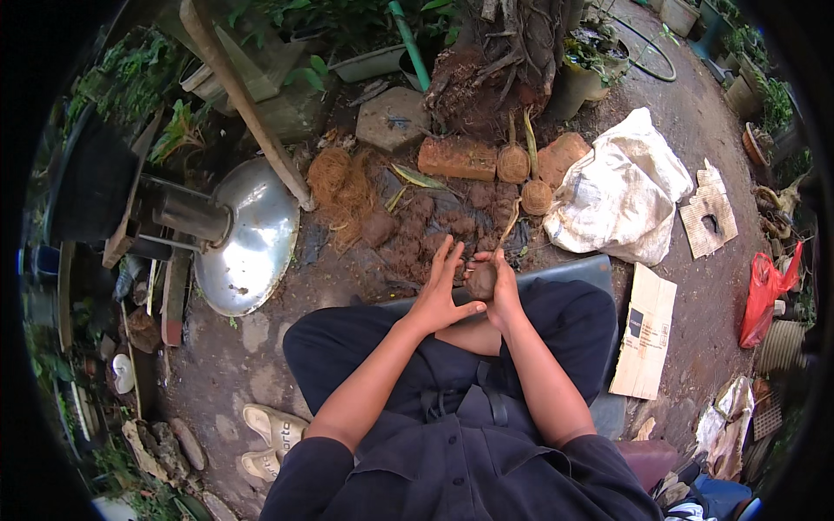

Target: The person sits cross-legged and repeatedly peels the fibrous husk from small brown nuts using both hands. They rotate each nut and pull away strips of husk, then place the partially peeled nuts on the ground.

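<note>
A ball of brown soil (481, 281) rests in my right hand (505, 293), whose fingers curl around it; a pale dry stem rises at its top. My left hand (444, 293) is beside the ball, palm towards it and fingers spread, with nothing gripped; whether its thumb touches the ball I cannot tell. Clumps of moist soil (417, 228) lie on dark sheeting beyond my hands. Two fibre-wrapped balls with stems, one (513, 163) between bricks and one (536, 197) nearer me, stand behind the clumps. Loose brown coconut fibre (335, 182) is heaped at the left of the soil.
A tree trunk (502, 65) with exposed roots rises behind two bricks, one of them whole (457, 158). On the left are a metal dish (251, 241) and a leaning wooden pole (244, 104). A white woven sack (619, 189) and flattened cardboard (644, 332) lie on the right.
</note>
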`<state>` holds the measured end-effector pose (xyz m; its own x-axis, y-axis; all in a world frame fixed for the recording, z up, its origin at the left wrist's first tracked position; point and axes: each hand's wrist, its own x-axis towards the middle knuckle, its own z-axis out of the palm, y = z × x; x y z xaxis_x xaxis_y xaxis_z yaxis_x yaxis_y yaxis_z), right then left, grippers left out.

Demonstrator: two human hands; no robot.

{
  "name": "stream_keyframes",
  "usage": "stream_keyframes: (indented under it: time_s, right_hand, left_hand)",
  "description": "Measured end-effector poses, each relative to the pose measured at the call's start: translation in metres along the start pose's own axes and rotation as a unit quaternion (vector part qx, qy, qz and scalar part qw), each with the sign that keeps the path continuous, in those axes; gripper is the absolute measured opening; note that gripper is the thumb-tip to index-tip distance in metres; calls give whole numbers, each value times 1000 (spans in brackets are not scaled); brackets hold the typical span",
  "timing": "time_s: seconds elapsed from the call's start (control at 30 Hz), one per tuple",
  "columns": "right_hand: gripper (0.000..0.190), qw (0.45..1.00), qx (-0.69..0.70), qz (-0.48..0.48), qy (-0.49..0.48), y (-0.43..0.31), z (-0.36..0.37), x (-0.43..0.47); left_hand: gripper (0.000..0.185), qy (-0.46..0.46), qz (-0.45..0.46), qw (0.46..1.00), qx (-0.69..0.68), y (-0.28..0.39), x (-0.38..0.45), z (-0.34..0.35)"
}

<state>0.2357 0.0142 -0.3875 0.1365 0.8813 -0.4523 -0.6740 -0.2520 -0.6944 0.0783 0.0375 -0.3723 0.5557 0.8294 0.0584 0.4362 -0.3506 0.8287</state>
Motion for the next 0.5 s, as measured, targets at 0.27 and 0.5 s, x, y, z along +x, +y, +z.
stream_keyframes:
  time_s: [0.27, 0.5]
  right_hand:
    - [83, 943, -276, -89, -162, -11, 44, -43]
    - [64, 864, -361, -346, -57, -32, 94, -20]
  left_hand:
    - [81, -40, -171, 838, -516, -8, 11, 2]
    - [33, 93, -187, 744, -635, 10, 20, -24]
